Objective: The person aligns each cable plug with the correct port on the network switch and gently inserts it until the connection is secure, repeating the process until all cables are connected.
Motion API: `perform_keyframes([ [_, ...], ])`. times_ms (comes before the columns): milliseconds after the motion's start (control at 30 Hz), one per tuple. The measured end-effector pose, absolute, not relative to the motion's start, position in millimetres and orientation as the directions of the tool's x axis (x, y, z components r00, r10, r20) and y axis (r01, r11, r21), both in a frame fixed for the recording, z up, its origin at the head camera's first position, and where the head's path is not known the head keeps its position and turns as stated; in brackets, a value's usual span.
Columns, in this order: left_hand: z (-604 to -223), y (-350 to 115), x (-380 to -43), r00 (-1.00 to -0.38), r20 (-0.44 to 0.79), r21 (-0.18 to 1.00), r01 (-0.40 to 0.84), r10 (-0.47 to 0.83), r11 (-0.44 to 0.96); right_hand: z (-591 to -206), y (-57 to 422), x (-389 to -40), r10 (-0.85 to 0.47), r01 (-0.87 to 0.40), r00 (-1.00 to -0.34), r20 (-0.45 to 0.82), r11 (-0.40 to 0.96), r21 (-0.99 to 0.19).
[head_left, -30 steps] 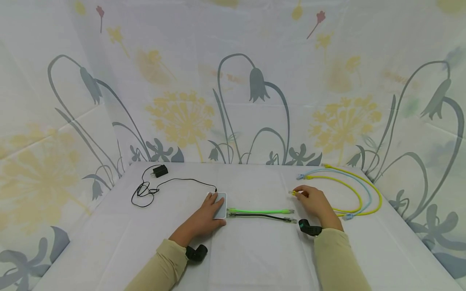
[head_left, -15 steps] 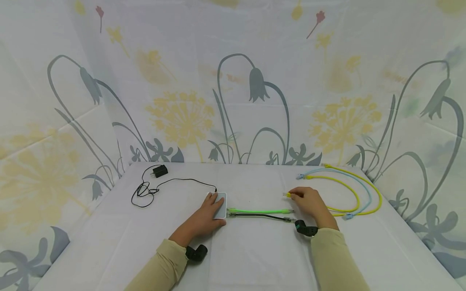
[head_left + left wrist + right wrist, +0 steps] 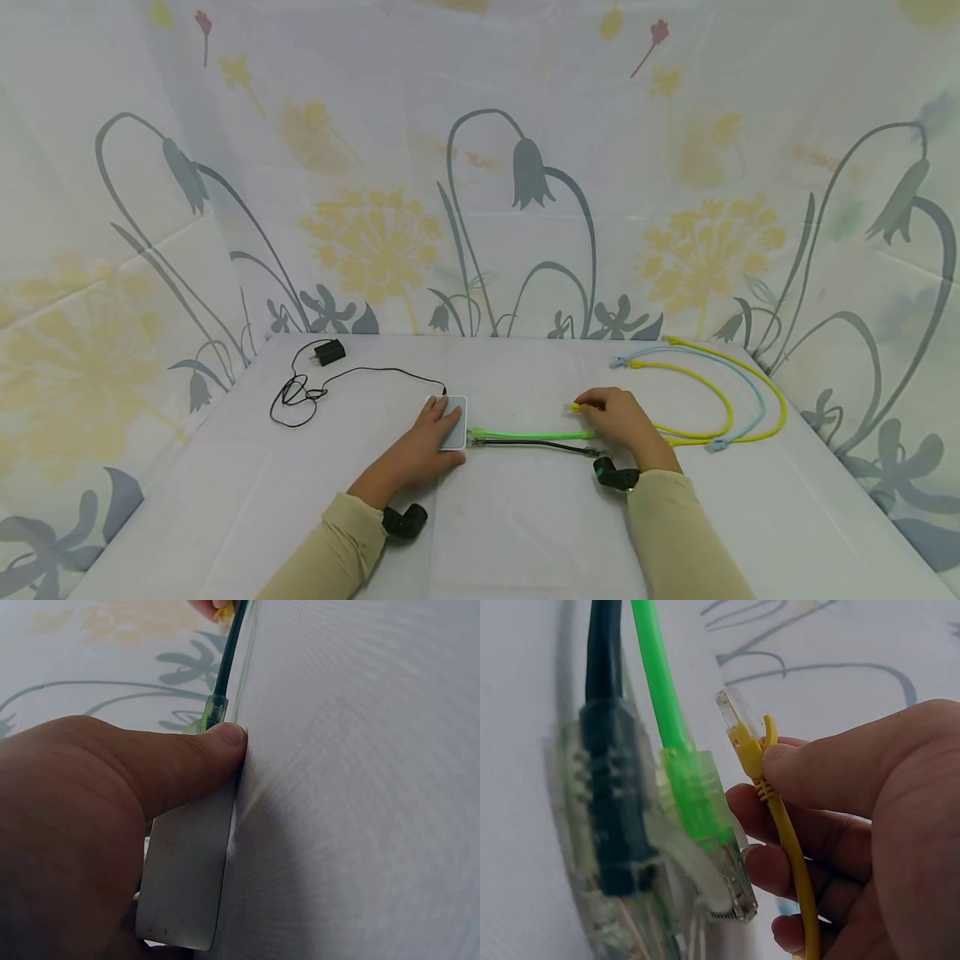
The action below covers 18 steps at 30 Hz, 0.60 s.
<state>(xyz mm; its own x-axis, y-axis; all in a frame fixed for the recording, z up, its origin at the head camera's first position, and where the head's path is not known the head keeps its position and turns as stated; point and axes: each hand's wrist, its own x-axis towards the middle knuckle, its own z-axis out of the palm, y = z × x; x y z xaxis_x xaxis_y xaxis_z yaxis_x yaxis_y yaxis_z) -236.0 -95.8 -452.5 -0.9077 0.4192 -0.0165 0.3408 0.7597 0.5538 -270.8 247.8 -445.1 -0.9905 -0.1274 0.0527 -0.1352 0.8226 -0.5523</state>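
Note:
My left hand [image 3: 422, 448] holds a small white network switch [image 3: 454, 435] on the table, its fingers over the top. In the left wrist view the thumb lies along the side of the switch [image 3: 189, 877]. A bright green network cable [image 3: 525, 436] and a black one [image 3: 540, 444] run from its right side, their other plugs loose. My right hand [image 3: 621, 421] pinches a yellow network cable just behind its clear plug [image 3: 572, 407]. In the right wrist view this yellow plug [image 3: 744, 742] is apart from the loose green plug [image 3: 705, 817] and black plug [image 3: 615, 802].
Another yellow cable [image 3: 784, 408] and a light blue cable [image 3: 756, 392] curve across the table at the right. A black power adapter [image 3: 330, 352] lies at the back left, its thin cord [image 3: 382, 369] tangled and leading to the switch. Flowered cloth [image 3: 480, 250] hangs behind.
My right hand has moved left and slightly nearer with the yellow plug, towards the switch, pulling its cable along. My left hand has stayed on the switch.

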Motion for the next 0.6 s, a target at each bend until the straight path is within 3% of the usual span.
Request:
perform_keyframes([
  [600,-451,-96,-235,-0.904,-0.006,0.559,0.352,0.428,0.751,-449,232,-270,-0.196,-0.21,-0.977,0.085,0.817,-0.537],
])
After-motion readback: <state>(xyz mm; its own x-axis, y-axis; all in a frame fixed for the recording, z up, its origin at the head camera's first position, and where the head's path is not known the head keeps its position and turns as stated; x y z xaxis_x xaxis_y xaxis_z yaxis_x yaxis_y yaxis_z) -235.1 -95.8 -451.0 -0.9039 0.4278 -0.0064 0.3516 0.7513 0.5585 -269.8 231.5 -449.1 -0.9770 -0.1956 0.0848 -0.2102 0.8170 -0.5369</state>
